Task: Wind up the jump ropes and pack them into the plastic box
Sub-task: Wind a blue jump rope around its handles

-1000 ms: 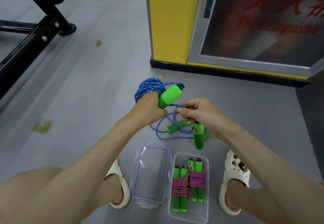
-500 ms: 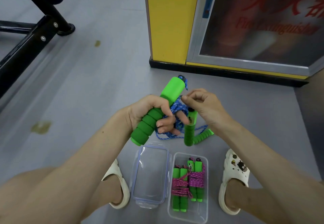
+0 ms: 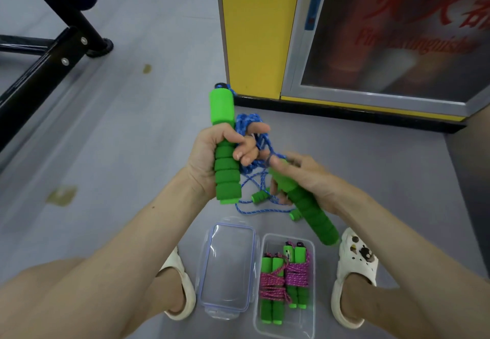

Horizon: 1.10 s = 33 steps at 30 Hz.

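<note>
Plastic box (image 3: 285, 330) at six o'clock, two wound pink ropes (image 3: 273, 285) inside, lid (image 3: 228, 267) at its nine. Beyond, right hand (image 3: 310, 176) curled round tilted handle (image 3: 318, 219) at one; left hand (image 3: 204, 160) gripping upright handle (image 3: 222, 110) at eleven, blue rope (image 3: 248, 125) looped over its fingers.

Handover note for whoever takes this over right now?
Hands: left hand grips one green handle upright, blue rope looped round its fingers; right hand holds the other handle.
Things: plastic box on the floor holds two wound pink ropes; lid lies left of it.
Done: pink ropes packed.
Left: finish winding the blue rope, pack it, then the second blue rope loose on the floor.
</note>
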Motion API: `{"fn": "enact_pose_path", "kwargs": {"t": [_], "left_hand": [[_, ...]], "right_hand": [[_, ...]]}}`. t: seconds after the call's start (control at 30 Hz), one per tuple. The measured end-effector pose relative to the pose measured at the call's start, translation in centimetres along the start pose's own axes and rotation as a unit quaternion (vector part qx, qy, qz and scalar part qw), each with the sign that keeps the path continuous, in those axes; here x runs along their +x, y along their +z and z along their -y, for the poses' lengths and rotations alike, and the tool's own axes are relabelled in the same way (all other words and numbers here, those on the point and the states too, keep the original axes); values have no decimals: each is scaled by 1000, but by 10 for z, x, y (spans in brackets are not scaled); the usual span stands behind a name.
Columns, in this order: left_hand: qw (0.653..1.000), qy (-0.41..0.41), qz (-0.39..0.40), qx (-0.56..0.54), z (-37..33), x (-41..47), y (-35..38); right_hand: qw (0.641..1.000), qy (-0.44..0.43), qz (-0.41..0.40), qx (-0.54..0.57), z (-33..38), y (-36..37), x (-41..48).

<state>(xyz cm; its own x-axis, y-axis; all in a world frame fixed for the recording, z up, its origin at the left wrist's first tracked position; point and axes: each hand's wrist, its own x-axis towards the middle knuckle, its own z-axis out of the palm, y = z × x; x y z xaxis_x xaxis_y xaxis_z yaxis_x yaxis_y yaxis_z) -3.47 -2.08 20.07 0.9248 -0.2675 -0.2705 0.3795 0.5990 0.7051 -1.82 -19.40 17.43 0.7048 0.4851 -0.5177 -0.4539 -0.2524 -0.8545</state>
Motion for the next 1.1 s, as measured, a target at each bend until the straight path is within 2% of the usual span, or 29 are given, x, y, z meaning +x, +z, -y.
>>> {"fn": "enact_pose_path", "kwargs": {"t": [0.03,0.1,0.27,0.4,0.57,0.7,0.9,1.0,1.1], "left_hand": [[1000,13,-16,-14,-3,1,-1],[999,17,-29,-25,-6,3,-4],[999,-19,-27,25,12,2,6],[998,-48,-19,-20,22,3,11],[994,-79,-1,-80,26,5,20],[992,-112,-17,-61,28,10,27],[973,-226,-45,11,24,19,26],[946,-274,-90,150,19,21,19],[888,-256,-155,350,21,23,2]], "right_hand": [[1000,18,15,0,-2,1,-2],[997,47,12,68,-5,4,-2],[960,70,-78,261,1,1,2],[945,80,-26,317,-5,5,3],[926,64,-5,371,-12,5,2],[941,35,-13,337,-18,-4,2],[957,23,-127,259,-22,-14,4],[963,19,-208,171,-18,-20,0],[948,32,-285,140,-16,-38,-1]]}}
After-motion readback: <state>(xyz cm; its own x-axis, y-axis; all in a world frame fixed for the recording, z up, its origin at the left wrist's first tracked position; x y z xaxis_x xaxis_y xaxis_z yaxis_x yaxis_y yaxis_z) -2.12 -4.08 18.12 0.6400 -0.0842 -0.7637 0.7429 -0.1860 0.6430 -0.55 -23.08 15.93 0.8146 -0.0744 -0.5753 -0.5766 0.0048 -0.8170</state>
